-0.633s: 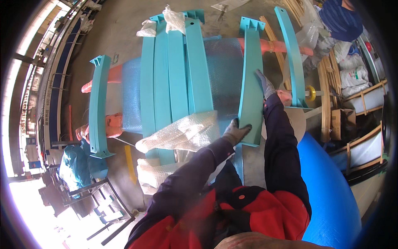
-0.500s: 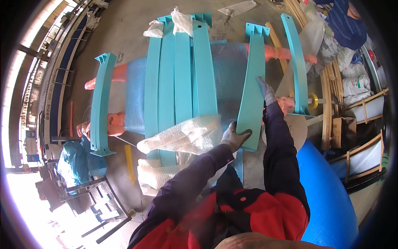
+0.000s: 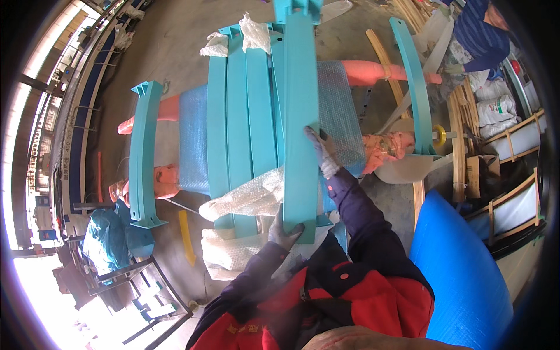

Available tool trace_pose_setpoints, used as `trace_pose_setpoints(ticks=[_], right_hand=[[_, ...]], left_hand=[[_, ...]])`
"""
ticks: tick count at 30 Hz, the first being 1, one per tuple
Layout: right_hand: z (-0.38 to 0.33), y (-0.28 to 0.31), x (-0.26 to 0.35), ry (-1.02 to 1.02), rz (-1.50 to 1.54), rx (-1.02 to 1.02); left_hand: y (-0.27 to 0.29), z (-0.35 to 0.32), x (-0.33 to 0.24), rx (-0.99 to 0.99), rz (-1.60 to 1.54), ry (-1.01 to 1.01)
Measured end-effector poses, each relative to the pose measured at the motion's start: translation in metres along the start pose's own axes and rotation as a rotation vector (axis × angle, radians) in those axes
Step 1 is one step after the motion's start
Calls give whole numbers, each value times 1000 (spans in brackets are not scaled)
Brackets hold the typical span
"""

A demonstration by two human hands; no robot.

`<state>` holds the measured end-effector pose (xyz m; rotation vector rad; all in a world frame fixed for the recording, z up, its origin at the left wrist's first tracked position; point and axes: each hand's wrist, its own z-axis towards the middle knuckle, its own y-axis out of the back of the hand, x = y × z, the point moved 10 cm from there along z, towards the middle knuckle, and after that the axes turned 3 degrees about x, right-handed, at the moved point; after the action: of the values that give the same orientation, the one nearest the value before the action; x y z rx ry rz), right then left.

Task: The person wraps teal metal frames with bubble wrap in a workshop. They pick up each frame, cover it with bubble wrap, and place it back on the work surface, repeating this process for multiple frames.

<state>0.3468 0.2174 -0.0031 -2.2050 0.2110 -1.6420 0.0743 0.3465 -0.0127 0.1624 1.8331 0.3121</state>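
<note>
A long teal metal beam (image 3: 300,87) with a flanged far end is in both my gloved hands. My left hand (image 3: 283,231) wraps round its near end, thumb on the top face. Farther up, my right hand (image 3: 322,153) grips its right edge. The beam overlaps a row of similar teal beams (image 3: 234,128) on its left; whether it rests on them I cannot tell. White bubble wrap (image 3: 245,198) covers their near ends, and smaller pieces of wrap (image 3: 255,34) sit on the far ends. Beneath the row lies blue bubble wrap (image 3: 194,134).
Orange-wrapped supports (image 3: 373,71) run crosswise. One teal upright post (image 3: 144,154) stands left, another teal post (image 3: 413,87) right. A blue rounded object (image 3: 461,268) is at lower right, a metal frame (image 3: 143,280) at lower left. Another person (image 3: 479,35) is at far right beside wooden strips (image 3: 458,146).
The held beam has moved left with both my hands, from over the right part of the supports to against the row of beams. The other person has come farther into view.
</note>
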Motion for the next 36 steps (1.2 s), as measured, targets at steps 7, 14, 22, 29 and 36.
trace_pose_setpoints(ticks=[7, 14, 22, 29, 36], right_hand=[[45, -87, -25, -84, -226, 83], [103, -105, -72, 20, -746, 192], [61, -92, -45, 189, -1516, 214], [46, -74, -60, 204, -1163, 293], [-18, 33, -55, 169, -1042, 3]], left_hand=[[59, 32, 7, -94, -79, -15], [76, 65, 60, -67, -122, 85], [69, 90, 119, -62, -129, 85], [73, 86, 123, -123, 182, 175], [93, 87, 117, -47, 574, 277]])
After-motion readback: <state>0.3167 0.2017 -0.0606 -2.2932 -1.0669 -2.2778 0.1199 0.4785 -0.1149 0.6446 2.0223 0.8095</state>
